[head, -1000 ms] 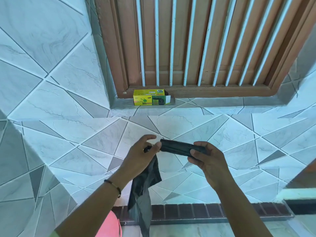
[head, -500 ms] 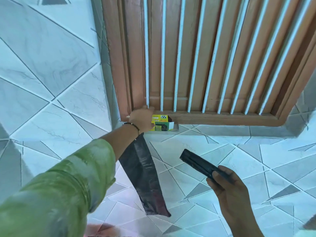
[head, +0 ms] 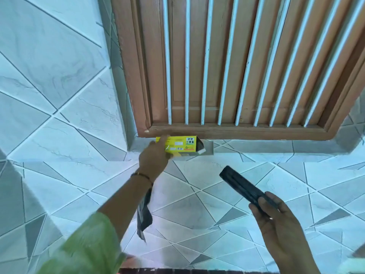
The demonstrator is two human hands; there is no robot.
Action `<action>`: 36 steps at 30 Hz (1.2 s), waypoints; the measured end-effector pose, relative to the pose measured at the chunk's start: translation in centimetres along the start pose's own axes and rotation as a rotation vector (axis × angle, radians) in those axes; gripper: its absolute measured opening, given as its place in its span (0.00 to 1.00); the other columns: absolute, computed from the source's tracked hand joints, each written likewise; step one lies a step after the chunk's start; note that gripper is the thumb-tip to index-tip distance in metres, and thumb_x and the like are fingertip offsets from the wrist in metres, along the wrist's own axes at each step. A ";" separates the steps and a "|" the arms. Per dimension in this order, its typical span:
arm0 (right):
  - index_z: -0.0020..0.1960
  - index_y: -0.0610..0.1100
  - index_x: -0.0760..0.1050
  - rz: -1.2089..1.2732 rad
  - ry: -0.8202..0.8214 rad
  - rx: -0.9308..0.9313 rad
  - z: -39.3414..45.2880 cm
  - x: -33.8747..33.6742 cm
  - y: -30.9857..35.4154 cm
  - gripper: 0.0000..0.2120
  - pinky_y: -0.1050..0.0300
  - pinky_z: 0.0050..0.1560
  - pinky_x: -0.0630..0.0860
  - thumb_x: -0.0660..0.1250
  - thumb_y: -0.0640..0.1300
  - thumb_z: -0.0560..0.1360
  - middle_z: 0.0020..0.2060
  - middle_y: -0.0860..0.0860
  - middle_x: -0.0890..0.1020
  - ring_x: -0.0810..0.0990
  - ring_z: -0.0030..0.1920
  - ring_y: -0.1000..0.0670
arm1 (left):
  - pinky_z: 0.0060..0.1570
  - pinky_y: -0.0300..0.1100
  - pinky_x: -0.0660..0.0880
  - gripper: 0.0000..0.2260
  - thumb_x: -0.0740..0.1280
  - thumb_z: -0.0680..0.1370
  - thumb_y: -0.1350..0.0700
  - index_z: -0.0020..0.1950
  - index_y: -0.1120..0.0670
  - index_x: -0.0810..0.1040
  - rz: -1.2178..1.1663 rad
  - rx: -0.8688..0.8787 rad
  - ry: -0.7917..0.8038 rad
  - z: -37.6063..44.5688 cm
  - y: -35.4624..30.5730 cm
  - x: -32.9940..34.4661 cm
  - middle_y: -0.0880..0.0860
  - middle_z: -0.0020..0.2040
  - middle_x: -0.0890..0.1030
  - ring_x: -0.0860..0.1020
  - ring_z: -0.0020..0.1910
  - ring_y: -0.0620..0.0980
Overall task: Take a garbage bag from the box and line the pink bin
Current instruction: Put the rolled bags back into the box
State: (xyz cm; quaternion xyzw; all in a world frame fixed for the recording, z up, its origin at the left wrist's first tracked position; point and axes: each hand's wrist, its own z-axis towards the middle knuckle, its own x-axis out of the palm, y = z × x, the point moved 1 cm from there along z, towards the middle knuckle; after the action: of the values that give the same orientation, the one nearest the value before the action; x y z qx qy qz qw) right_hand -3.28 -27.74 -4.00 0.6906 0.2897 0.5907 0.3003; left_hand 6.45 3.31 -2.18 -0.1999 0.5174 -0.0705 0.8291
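Note:
A yellow garbage-bag box (head: 183,144) is on the tiled sill under the window, its open end facing right. My left hand (head: 154,157) reaches up and grips the box's left end. A loose black garbage bag (head: 145,214) hangs down below my left wrist; how it is held is hidden by the hand and forearm. My right hand (head: 280,224) is lower right and holds a black roll of bags (head: 241,184) that points up-left toward the box. The pink bin is out of view.
A brown wooden window frame (head: 237,133) with white vertical bars fills the top. The grey sill ledge (head: 256,147) runs to the right of the box. A blue-grey tiled wall lies below, and a dark brick strip (head: 197,270) is at the bottom edge.
My left hand left the roll, rose to the sill with the loose bag hanging from it, and closed round the box. The right hand dropped lower right with the roll.

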 end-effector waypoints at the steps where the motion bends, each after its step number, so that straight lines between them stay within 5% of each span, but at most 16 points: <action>1: 0.43 0.42 0.74 0.003 0.011 -0.022 0.0 0.4 0.2 0.10 0.64 0.37 0.80 0.61 0.29 0.74 0.44 0.45 0.78 0.84 0.35 0.53 | 0.48 0.51 0.74 0.31 0.69 0.72 0.48 0.71 0.44 0.61 -0.042 -0.012 0.011 -1.9 -0.1 0.1 0.60 0.51 0.77 0.78 0.51 0.63; 9: 0.44 0.49 0.77 -0.595 0.093 -0.420 -1.0 2.4 1.3 0.16 0.64 0.43 0.78 0.71 0.29 0.67 0.38 0.54 0.84 0.83 0.37 0.47 | 0.38 0.41 0.75 0.25 0.72 0.70 0.48 0.64 0.39 0.66 -0.390 -0.119 0.183 -13.8 -1.0 1.9 0.45 0.38 0.78 0.78 0.37 0.52; 21: 0.40 0.50 0.77 -0.966 0.400 -0.464 -4.6 0.3 1.4 0.19 0.68 0.42 0.75 0.72 0.26 0.65 0.44 0.55 0.81 0.79 0.47 0.54 | 0.42 0.40 0.74 0.26 0.69 0.72 0.47 0.67 0.42 0.63 -0.267 -0.095 0.272 -16.7 -0.4 0.9 0.49 0.49 0.83 0.80 0.42 0.53; 29: 0.44 0.48 0.78 -0.884 0.126 -0.487 -6.2 -0.8 0.5 0.17 0.75 0.41 0.71 0.70 0.26 0.67 0.45 0.51 0.83 0.79 0.44 0.57 | 0.44 0.45 0.79 0.28 0.68 0.72 0.42 0.68 0.41 0.62 -0.223 -0.054 0.271 -19.8 -1.2 0.6 0.49 0.45 0.83 0.82 0.42 0.53; 36: 0.52 0.52 0.70 -0.917 0.075 -0.529 -8.1 0.2 -0.8 0.22 0.73 0.44 0.74 0.72 0.31 0.68 0.46 0.60 0.81 0.80 0.45 0.60 | 0.42 0.43 0.76 0.28 0.68 0.69 0.37 0.66 0.38 0.64 -0.290 -0.125 0.194 -22.4 -1.9 0.1 0.46 0.39 0.80 0.81 0.44 0.52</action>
State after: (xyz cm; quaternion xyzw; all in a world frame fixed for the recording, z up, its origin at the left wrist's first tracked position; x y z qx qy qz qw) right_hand -11.31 -26.48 -3.54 0.3721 0.4135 0.4759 0.6812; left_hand -13.17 -4.22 -10.12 -0.3159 0.5641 -0.1758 0.7423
